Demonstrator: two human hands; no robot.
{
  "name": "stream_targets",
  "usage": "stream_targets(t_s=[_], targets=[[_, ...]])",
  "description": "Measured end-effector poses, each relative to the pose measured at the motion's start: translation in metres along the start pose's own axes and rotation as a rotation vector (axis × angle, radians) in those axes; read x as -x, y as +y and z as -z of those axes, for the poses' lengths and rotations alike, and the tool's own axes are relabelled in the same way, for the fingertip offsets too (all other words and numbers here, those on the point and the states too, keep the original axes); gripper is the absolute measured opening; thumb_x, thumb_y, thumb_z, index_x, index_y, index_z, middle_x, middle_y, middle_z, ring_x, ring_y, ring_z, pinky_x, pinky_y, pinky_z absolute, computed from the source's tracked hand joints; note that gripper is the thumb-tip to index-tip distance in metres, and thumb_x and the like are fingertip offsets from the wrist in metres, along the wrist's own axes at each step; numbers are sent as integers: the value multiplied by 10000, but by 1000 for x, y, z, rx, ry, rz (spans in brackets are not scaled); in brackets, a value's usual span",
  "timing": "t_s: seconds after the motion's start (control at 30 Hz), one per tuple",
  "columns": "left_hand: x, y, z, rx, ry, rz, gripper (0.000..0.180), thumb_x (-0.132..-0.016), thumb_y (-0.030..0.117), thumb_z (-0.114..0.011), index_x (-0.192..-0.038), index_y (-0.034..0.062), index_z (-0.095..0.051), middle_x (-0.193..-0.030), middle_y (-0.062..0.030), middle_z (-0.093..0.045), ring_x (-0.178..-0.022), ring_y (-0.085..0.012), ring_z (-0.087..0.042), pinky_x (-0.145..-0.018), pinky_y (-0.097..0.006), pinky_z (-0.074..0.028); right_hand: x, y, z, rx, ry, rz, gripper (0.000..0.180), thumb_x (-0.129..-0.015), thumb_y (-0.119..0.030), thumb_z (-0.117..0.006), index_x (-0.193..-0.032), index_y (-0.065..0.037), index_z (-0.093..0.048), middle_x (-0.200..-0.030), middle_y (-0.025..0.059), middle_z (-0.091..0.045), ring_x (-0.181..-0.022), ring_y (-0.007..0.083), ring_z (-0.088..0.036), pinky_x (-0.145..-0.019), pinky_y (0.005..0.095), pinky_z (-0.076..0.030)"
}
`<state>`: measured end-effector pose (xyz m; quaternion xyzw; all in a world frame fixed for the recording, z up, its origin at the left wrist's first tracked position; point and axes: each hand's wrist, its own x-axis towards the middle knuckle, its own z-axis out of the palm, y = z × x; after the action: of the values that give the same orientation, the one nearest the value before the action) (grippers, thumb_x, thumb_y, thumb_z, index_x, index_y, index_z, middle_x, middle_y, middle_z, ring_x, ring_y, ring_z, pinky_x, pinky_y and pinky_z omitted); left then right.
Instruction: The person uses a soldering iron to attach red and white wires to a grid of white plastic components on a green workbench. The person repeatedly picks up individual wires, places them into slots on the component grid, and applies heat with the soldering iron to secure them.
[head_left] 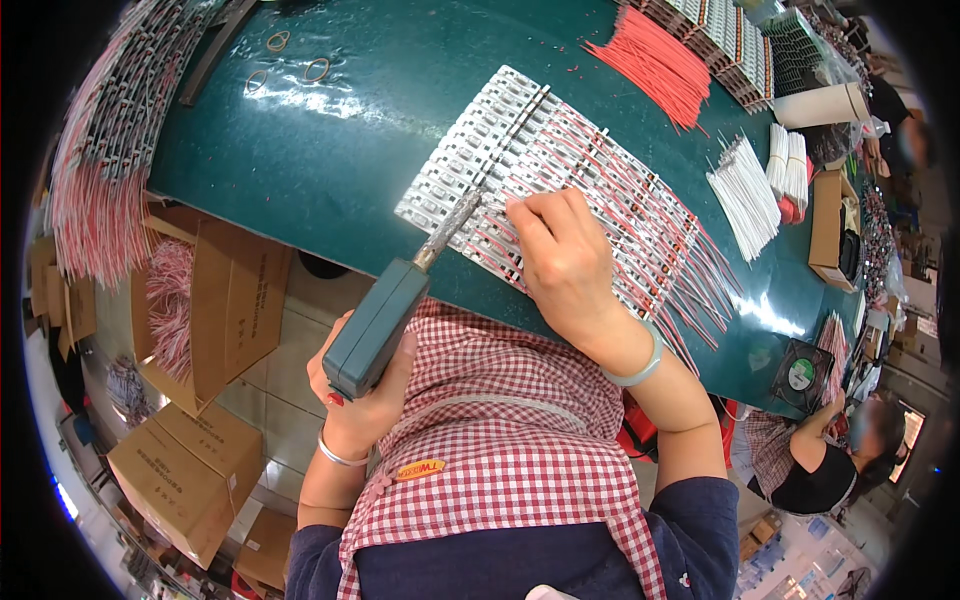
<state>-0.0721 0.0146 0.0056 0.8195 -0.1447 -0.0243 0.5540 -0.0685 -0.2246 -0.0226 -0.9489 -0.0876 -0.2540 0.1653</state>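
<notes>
My left hand (400,370) is closed round the green body of a gun-shaped soldering iron (372,322). Its metal barrel slants up and right, and the tip rests at a panel of small white circuit boards (478,135) in rows. Beside that tip, my right hand (568,262) is closed in a pinch over the panel, on what looks like a thin wire; the fingers mostly cover it. Many red and white wires (672,235) run from the panel's right part and hang past its right edge.
Loose red wires (655,65) and white wires (745,195) lie in bundles on the green table (330,190). Stacked panels (715,40) stand far right; a small fan (800,374) sits near right. Wired strips (110,150) hang at left above cardboard boxes (190,478). Another person (815,455) sits at right.
</notes>
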Motion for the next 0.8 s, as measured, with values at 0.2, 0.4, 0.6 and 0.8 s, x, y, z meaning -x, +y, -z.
stream_targets(t_s=[0.2,0.4,0.6,0.8], targets=[[3,-3,2,-25,-10,-27,229,-759,-35,-744,-974,-68,-673,-922,-136,-686,-756,-182,-665,-672,-264,-519,4,-7,-1,-39,2,-2,252,-698,-3,-651,-946,41,-664,-859,88,-581,-779,240,-564,-616,323,-489],[4,-1,3,-28,-43,19,220,-760,-33,-746,-964,-62,-668,-906,-109,-676,-741,-156,-648,-656,-249,-507,5,-7,-3,-35,-4,-16,243,-694,2,-655,-934,36,-664,-858,85,-581,-778,235,-564,-611,326,-492],[5,-5,-1,32,-16,31,181,-763,-34,-743,-928,-39,-668,-864,-84,-661,-706,-142,-625,-630,-242,-493,4,-10,-2,-41,-7,-45,273,-675,64,-644,-942,20,-668,-855,87,-591,-770,247,-569,-613,344,-488],[3,-4,0,-13,-32,4,171,-754,-40,-742,-907,-36,-666,-833,-83,-654,-683,-148,-618,-614,-246,-488,4,-10,-2,-36,-4,-51,297,-664,94,-636,-947,10,-669,-845,88,-594,-757,250,-567,-610,351,-485]])
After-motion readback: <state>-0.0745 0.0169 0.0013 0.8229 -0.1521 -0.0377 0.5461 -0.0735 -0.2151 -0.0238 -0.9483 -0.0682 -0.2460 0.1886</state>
